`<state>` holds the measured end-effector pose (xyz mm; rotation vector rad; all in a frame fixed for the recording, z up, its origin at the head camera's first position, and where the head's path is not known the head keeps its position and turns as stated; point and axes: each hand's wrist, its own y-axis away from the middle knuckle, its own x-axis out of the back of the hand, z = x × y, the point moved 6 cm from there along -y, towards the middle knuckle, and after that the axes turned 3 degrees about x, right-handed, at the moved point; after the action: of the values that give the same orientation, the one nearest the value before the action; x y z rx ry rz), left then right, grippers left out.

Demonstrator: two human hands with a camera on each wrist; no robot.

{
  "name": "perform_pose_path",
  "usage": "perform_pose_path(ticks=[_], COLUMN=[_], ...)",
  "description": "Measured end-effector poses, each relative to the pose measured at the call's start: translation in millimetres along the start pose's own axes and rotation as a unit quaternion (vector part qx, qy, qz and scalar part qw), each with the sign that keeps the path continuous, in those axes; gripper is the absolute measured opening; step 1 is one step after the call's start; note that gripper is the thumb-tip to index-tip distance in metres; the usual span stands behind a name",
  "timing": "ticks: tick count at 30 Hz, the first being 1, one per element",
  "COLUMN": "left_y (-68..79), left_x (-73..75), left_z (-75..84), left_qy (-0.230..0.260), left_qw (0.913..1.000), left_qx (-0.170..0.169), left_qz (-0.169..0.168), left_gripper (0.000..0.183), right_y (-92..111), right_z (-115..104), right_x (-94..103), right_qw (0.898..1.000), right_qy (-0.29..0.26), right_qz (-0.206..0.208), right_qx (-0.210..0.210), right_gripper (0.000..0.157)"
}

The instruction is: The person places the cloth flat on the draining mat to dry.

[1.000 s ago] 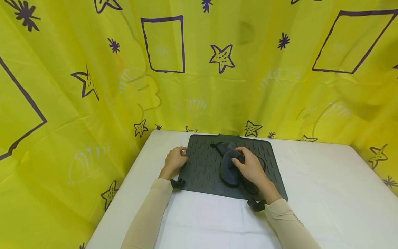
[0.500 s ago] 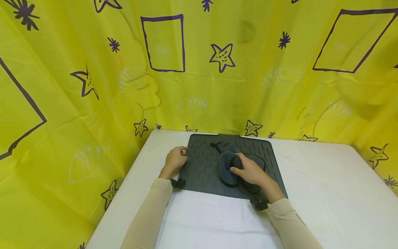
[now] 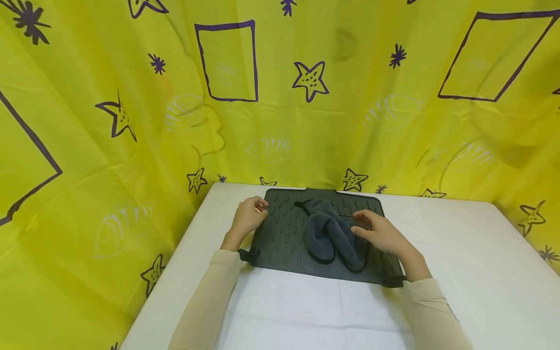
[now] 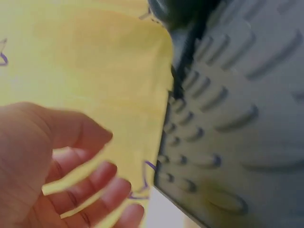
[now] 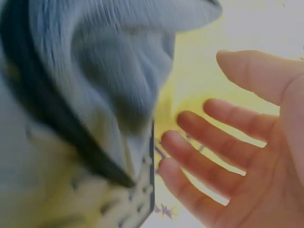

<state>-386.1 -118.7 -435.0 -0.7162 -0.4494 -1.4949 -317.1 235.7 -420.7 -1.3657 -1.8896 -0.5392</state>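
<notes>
A dark blue-grey cloth (image 3: 334, 231) with black edging lies crumpled and folded on a dark grey ribbed mat (image 3: 280, 233). My right hand (image 3: 382, 233) hovers over the mat's right part, its relaxed fingers beside the cloth and holding nothing. In the right wrist view, a gap shows between those spread fingers (image 5: 190, 147) and the bunched cloth (image 5: 118, 71). My left hand (image 3: 248, 216) is at the mat's left edge, fingers loosely bent. The left wrist view shows that hand (image 4: 71, 156) apart from the raised-ridge mat (image 4: 228, 118), with nothing between thumb and fingers.
The mat lies on a white-covered table (image 3: 446, 253), near its far edge. Behind and to the left hangs a yellow curtain (image 3: 280, 121) printed with purple stars and frames. Black straps (image 3: 393, 281) sit at both wrists.
My right hand has let go of the cloth and moved right, leaving it crumpled on the mat. The left hand has lifted slightly from the mat's edge, its fingers loosening.
</notes>
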Motion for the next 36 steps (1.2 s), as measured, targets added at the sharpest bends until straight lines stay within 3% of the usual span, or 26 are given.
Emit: perform_pose_path(ticks=[3, 9, 13, 22, 29, 33, 36], left_y=[3.9, 14.4, 22.7, 45.6, 57.2, 61.0, 62.9], left_x=[-1.4, -24.9, -43.2, -77.4, -94.5, -100.5, -105.7], left_z=[18.5, 45.8, 59.1, 86.9, 94.3, 93.7, 93.6], left_qy=[0.011, -0.019, -0.039, -0.087, -0.165, -0.216, -0.242], left_qw=[0.9987, 0.9893, 0.9794, 0.951, 0.9351, 0.9258, 0.9198], left_qx=[-0.049, -0.122, -0.158, -0.211, -0.223, -0.22, -0.226], left_qz=[-0.005, -0.077, -0.12, -0.208, -0.221, -0.219, -0.21], left_gripper=[0.006, 0.005, 0.007, 0.001, 0.019, 0.028, 0.028], right_y=[5.5, 11.0, 11.8, 13.0, 14.2, 10.9, 8.8], right_z=[9.4, 21.3, 26.6, 31.0, 40.8, 42.7, 42.6], right_x=[10.5, 17.9, 16.8, 9.9, -0.4, -8.0, -12.6], right_qw=[1.0, 0.999, 0.998, 0.996, 0.989, 0.987, 0.986], right_qy=[0.016, 0.026, 0.038, 0.049, 0.06, 0.061, 0.066], right_qz=[0.002, 0.0, -0.001, -0.041, -0.077, -0.072, -0.065], right_qx=[-0.018, -0.038, -0.047, -0.06, -0.108, -0.126, -0.141], right_gripper=[0.047, 0.047, 0.045, 0.025, 0.037, 0.046, 0.044])
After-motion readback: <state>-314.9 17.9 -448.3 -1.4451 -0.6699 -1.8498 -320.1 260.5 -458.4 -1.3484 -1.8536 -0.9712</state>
